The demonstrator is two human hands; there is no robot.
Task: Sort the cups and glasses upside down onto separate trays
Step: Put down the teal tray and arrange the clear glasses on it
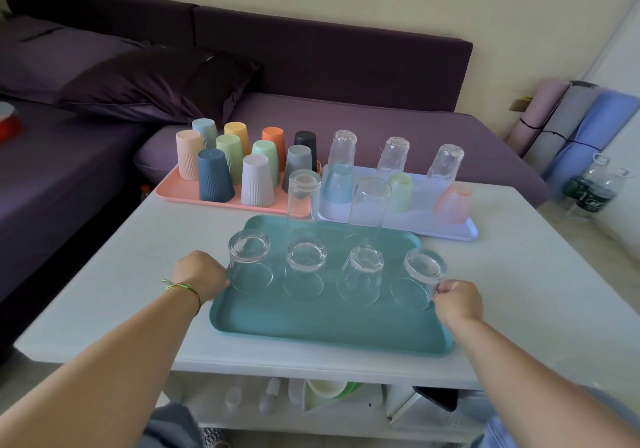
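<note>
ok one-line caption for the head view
Left hand and right hand hold the teal tray of six upside-down glasses; pink tray of cups and lilac tray behind.

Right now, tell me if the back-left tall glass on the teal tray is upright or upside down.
Upside down. The tall glass shows its thick base on top, its rim down on the teal tray.

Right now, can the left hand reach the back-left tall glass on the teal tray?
Probably yes: a short glass stands between the left hand and tall glass, but above it is free.
</note>
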